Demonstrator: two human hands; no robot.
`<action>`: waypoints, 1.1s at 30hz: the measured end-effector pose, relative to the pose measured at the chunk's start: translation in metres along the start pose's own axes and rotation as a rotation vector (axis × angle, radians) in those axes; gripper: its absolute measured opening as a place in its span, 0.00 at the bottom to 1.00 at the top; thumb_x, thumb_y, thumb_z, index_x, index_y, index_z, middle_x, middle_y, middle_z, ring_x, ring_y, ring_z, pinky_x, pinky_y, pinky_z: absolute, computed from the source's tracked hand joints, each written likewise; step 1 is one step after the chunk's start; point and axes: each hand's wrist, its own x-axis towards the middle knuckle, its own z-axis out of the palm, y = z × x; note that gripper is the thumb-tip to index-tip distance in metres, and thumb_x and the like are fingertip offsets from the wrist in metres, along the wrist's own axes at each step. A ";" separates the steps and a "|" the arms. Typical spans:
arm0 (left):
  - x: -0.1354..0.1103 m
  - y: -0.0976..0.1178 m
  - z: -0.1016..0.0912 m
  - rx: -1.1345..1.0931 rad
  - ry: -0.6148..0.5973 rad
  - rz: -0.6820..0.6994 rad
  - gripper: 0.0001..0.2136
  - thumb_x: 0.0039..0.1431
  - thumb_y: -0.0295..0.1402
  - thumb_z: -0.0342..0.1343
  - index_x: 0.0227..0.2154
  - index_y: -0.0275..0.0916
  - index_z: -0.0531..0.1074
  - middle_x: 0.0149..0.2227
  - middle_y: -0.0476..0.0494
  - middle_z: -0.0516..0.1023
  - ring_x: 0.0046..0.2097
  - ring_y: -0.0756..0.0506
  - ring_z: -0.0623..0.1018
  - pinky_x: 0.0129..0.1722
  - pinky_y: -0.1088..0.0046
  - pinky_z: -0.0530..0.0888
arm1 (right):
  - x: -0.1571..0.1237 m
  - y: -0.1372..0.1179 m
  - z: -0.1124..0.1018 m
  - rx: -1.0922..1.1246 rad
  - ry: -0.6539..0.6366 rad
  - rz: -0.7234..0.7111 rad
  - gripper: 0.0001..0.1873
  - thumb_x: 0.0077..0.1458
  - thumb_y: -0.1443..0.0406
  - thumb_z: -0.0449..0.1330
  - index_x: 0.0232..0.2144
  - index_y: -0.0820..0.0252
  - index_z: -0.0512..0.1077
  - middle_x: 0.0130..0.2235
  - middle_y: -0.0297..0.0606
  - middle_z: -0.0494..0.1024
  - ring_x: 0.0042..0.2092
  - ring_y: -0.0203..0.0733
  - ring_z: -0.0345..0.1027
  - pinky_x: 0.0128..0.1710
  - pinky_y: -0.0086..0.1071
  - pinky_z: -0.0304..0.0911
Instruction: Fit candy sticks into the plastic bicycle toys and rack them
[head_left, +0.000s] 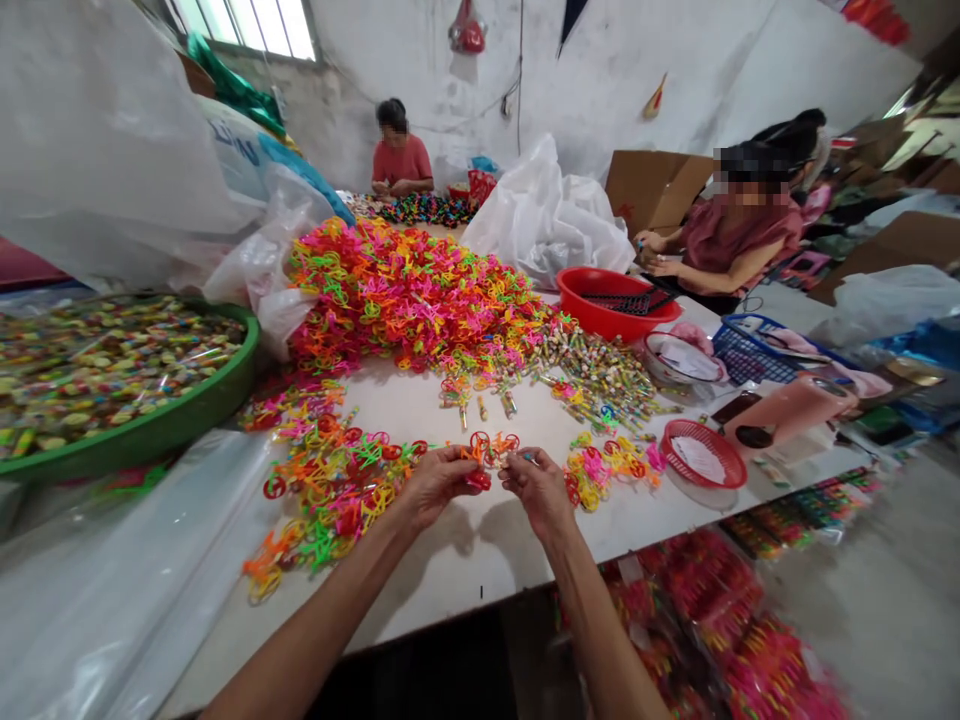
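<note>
My left hand (pixel 441 486) pinches a small plastic toy bicycle (pixel 484 448), orange with red wheels, above the white table. From the other side, the closed fingertips of my right hand (pixel 538 488) grip the same toy near a wheel; a tiny pale part there is too small to make out. Just beyond my hands, several small clear tubes with coloured contents (pixel 482 408) lie in a row. Left of my left hand spreads a loose heap of colourful plastic toy pieces (pixel 352 480). A smaller pile of such pieces (pixel 611 465) lies beside my right hand.
A large mound of toy pieces (pixel 420 290) rises behind, next to scattered tubes (pixel 607 375). A green tub (pixel 251 350) stands left, a red basin (pixel 600 318) and red basket (pixel 739 470) right. Two people (pixel 405 160) work across the table. Packed bags (pixel 705 590) lie below.
</note>
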 end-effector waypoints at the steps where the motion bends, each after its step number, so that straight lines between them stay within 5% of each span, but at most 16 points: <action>1: -0.008 -0.002 0.001 -0.080 -0.012 -0.036 0.12 0.45 0.36 0.59 0.30 0.33 0.70 0.27 0.41 0.77 0.28 0.47 0.77 0.29 0.70 0.75 | -0.003 0.001 0.002 0.006 -0.030 0.027 0.17 0.32 0.65 0.69 0.25 0.59 0.65 0.23 0.31 0.75 0.24 0.34 0.69 0.23 0.26 0.63; 7: -0.026 -0.006 0.003 -0.497 -0.064 -0.177 0.11 0.41 0.28 0.64 0.30 0.31 0.72 0.26 0.45 0.77 0.25 0.51 0.76 0.26 0.75 0.75 | -0.014 0.008 0.003 0.040 -0.106 0.111 0.16 0.31 0.67 0.70 0.23 0.60 0.67 0.24 0.31 0.76 0.24 0.32 0.69 0.24 0.24 0.64; 17: -0.037 -0.007 -0.006 -0.526 -0.083 -0.239 0.09 0.42 0.26 0.63 0.29 0.31 0.72 0.24 0.45 0.77 0.26 0.51 0.76 0.27 0.75 0.75 | -0.021 0.016 0.005 -0.001 -0.153 0.095 0.13 0.32 0.69 0.70 0.24 0.61 0.71 0.27 0.34 0.77 0.25 0.30 0.68 0.24 0.23 0.62; 27: -0.037 -0.016 -0.006 -0.406 0.149 -0.237 0.08 0.39 0.30 0.64 0.21 0.32 0.72 0.19 0.45 0.76 0.21 0.51 0.74 0.23 0.76 0.71 | -0.020 0.030 0.013 -0.135 0.010 -0.007 0.12 0.30 0.67 0.70 0.21 0.62 0.71 0.22 0.32 0.76 0.23 0.34 0.68 0.25 0.28 0.64; 33: -0.046 0.002 -0.019 -0.408 0.021 -0.258 0.10 0.34 0.32 0.66 0.19 0.33 0.72 0.20 0.45 0.76 0.23 0.50 0.74 0.26 0.74 0.71 | -0.024 0.026 0.021 -0.063 -0.179 0.071 0.10 0.32 0.66 0.69 0.21 0.61 0.72 0.24 0.33 0.77 0.23 0.33 0.68 0.26 0.28 0.65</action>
